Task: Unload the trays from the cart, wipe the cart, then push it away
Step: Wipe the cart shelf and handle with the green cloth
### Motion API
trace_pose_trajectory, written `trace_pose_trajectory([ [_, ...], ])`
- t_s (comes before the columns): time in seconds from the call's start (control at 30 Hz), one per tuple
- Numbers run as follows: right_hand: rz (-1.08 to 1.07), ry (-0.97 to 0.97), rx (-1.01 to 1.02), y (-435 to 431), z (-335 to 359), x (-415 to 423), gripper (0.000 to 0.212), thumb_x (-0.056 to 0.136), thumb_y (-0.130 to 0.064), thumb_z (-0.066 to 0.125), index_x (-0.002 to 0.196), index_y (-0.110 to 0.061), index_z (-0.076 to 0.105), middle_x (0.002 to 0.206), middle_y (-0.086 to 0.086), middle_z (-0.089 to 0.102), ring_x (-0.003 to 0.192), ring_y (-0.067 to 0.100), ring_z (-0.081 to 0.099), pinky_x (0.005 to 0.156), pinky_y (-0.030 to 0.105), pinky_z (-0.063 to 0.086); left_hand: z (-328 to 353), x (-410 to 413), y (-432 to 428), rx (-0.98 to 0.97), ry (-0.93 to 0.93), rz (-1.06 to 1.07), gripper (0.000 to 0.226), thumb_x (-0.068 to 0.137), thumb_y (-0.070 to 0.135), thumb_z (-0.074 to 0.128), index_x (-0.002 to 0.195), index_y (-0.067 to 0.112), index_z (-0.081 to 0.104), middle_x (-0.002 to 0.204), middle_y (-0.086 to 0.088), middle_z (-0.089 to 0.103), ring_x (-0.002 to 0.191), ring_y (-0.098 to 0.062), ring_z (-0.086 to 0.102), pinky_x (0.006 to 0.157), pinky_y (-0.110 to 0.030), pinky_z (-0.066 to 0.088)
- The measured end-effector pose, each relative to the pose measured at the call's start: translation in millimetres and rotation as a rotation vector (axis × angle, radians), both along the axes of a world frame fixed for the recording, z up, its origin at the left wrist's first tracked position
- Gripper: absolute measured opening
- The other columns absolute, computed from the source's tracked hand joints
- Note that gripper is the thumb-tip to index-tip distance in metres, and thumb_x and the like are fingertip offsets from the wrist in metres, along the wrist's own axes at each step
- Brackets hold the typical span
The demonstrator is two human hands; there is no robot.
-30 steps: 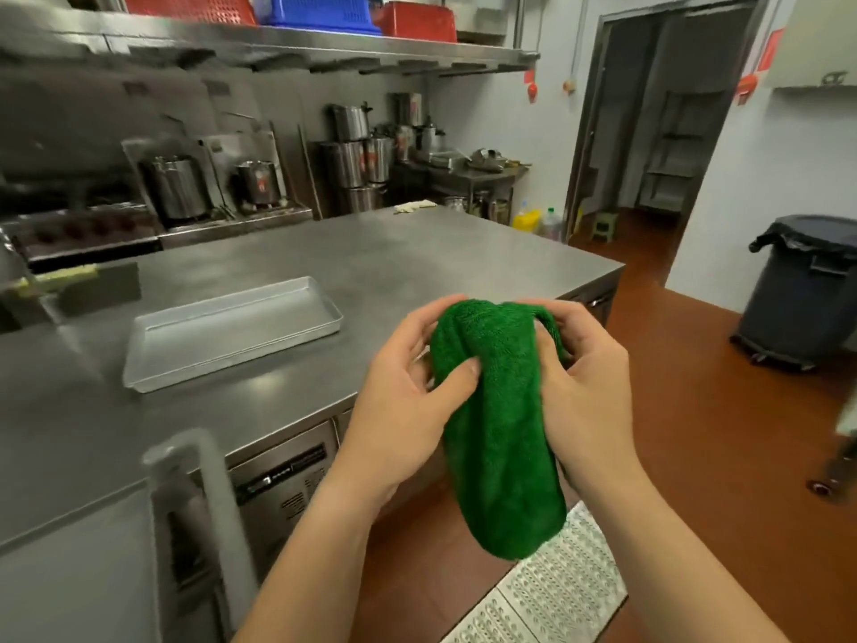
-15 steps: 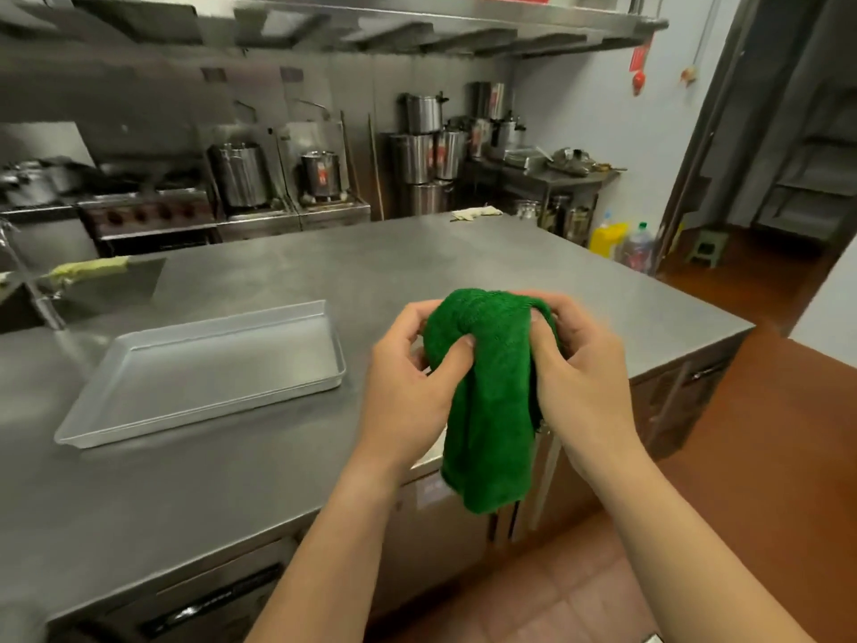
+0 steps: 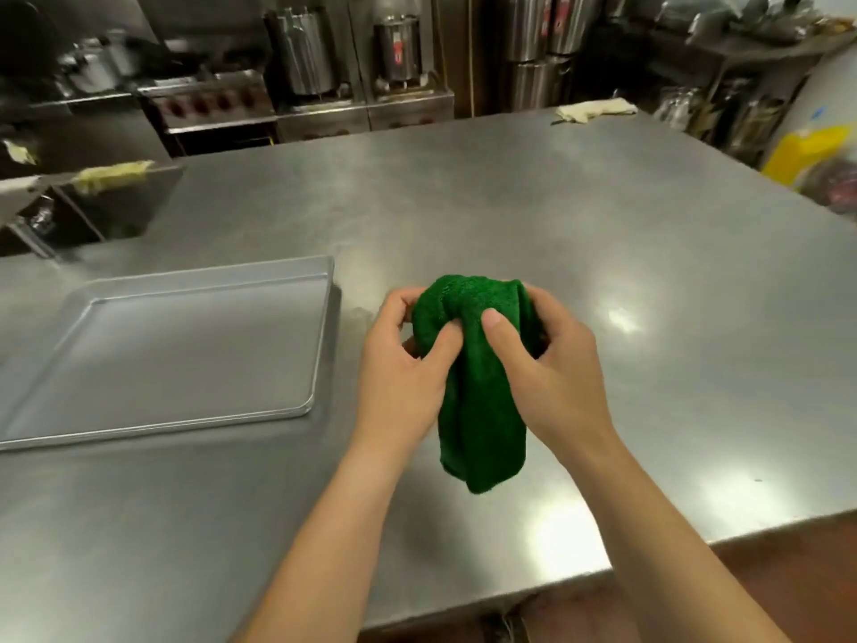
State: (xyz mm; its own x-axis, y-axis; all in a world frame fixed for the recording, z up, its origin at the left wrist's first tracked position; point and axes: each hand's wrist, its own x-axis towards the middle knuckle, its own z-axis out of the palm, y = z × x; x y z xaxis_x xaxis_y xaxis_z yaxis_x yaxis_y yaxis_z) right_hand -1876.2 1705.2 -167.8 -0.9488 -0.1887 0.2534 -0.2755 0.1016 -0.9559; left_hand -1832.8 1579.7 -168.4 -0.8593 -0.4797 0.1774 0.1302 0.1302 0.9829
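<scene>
Tray [image 3: 176,350] on counter [image 3: 510,215], left of both hands; cloth [image 3: 477,392] held between left hand [image 3: 399,382] and right hand [image 3: 552,378], above counter; rag [image 3: 593,109] at far edge.

We stand in a commercial kitchen: a broad stainless steel worktable [image 3: 510,215] before us, tall steel stockpots [image 3: 303,51] at twelve o'clock, a burner range [image 3: 208,102] at eleven.

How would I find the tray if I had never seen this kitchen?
Look at the big steel counter that fills the middle of the room. On its left part, beside the two hands squeezing a green cloth, lies the tray. It is flat, shallow, rectangular and silver with rounded corners and nothing in it, the only pan on the counter.
</scene>
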Motion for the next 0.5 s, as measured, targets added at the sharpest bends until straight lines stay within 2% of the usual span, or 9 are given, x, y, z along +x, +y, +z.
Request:
trace_pose_trajectory([
  [0.13, 0.076, -0.131, 0.055, -18.4, -61.7, -106.5, 0.02, 0.095, -0.025, 0.067, 0.116, -0.028, 0.066, 0.098, -0.015, 0.073, 0.093, 0.001, 0.069, 0.081, 0.025, 0.058, -60.4, -96.7, -16.5, 0.035, -0.102, 0.06, 0.024, 0.096, -0.004, 0.066, 0.107, 0.017, 0.064, 0.094, 0.012, 0.071, 0.083, 0.004, 0.071, 0.072, -0.014, 0.056],
  [0.27, 0.102, -0.204, 0.125, -33.9, -139.0, -185.8, 0.028, 0.096, -0.026, 0.066, 0.124, -0.024, 0.064, 0.104, -0.014, 0.073, 0.097, 0.002, 0.069, 0.086, 0.028, 0.058, -132.8, -170.5, -30.8, -0.004, -0.2, 0.109, 0.028, 0.097, -0.005, 0.065, 0.113, 0.017, 0.063, 0.095, 0.019, 0.074, 0.089, 0.002, 0.072, 0.078, -0.016, 0.057],
  [0.33, 0.111, -0.208, 0.176, -41.2, -179.4, -215.7, 0.032, 0.096, -0.024, 0.066, 0.128, -0.022, 0.063, 0.108, -0.014, 0.072, 0.1, -0.001, 0.068, 0.088, 0.024, 0.056, -171.7, -195.8, -39.7, -0.039, -0.282, 0.104, 0.03, 0.098, 0.003, 0.067, 0.121, 0.021, 0.062, 0.104, 0.02, 0.074, 0.1, 0.0, 0.071, 0.087, -0.023, 0.059],
  [0.4, 0.117, -0.198, 0.251, -45.8, -207.8, -235.3, 0.037, 0.096, -0.02, 0.066, 0.132, -0.019, 0.061, 0.112, -0.013, 0.071, 0.099, -0.009, 0.064, 0.088, 0.01, 0.049, -199.1, -208.3, -48.1, -0.134, -0.376, 0.079, 0.043, 0.096, 0.022, 0.07, 0.137, 0.025, 0.056, 0.125, 0.012, 0.067, 0.115, -0.006, 0.066, 0.102, -0.037, 0.057],
  [0.47, 0.08, -0.178, 0.298, -47.0, -216.5, -245.0, 0.041, 0.096, -0.021, 0.066, 0.136, -0.02, 0.058, 0.125, -0.01, 0.067, 0.107, -0.009, 0.06, 0.094, 0.003, 0.041, -208.2, -208.3, -56.2, -0.198, -0.459, 0.134, 0.054, 0.095, 0.03, 0.072, 0.144, 0.032, 0.051, 0.131, 0.014, 0.054, 0.117, -0.003, 0.056, 0.111, -0.039, 0.05],
  [0.5, 0.044, -0.173, 0.285, -48.6, -212.4, -245.3, 0.041, 0.096, -0.023, 0.066, 0.137, -0.023, 0.058, 0.13, -0.011, 0.065, 0.116, -0.006, 0.058, 0.099, 0.006, 0.04, -204.3, -203.9, -59.7, -0.195, -0.456, 0.178, 0.054, 0.096, 0.03, 0.073, 0.144, 0.036, 0.05, 0.128, 0.019, 0.049, 0.115, 0.001, 0.053, 0.112, -0.037, 0.047],
])
